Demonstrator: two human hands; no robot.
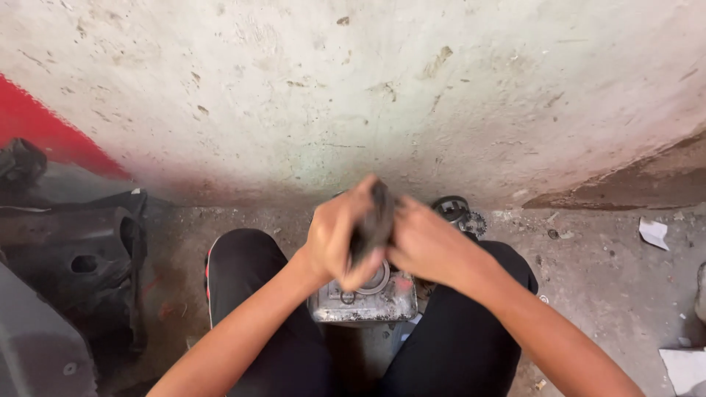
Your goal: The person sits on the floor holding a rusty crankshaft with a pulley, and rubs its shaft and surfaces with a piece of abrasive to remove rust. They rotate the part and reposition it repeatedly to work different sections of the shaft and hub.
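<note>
A seated person's left hand [337, 235] and right hand [426, 242] close together around a dark, grimy part [373, 220], its long axis upright between the palms, held directly above a battered metal casing [368, 300] on the floor [610, 279].

Grimy concrete floor [603, 287]. Directly on it: grey metal casing [365, 301] between the knees, toothed gear part [460, 213] by the wall, white paper scraps [653, 233], black plastic panels [73, 257] at left.
</note>
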